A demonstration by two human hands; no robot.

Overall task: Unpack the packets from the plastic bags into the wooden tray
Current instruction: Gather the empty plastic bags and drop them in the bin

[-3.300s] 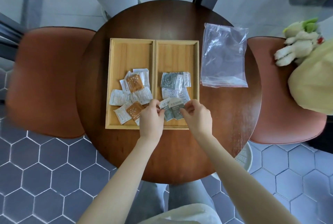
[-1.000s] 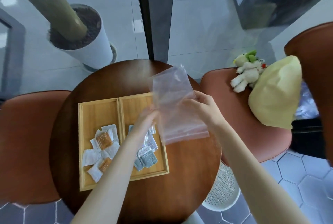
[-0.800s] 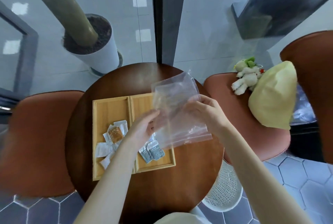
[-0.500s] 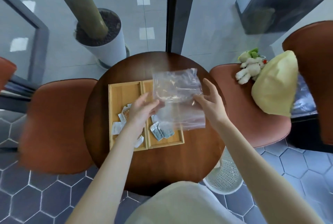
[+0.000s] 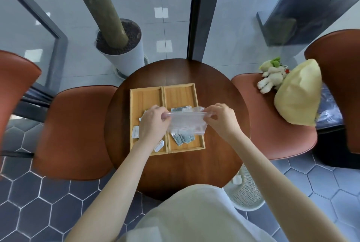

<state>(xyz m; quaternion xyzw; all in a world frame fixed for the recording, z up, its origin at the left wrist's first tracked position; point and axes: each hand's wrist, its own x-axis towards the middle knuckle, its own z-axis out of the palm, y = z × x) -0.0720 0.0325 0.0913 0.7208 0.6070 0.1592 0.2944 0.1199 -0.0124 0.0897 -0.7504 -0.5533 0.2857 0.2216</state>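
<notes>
Two hands (image 5: 188, 120) — one plastic bag (image 5: 187, 123)

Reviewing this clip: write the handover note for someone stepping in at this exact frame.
Left hand and right hand each pinch one end of the clear bag, held above the tray.
Bag looks empty.
White and orange packets lie in the tray's left compartment, partly hidden by the left hand; grey-blue packets in the right.
Done: packets are in the tray.
Left: set the bag aside. No other bag visible on the table.
</notes>
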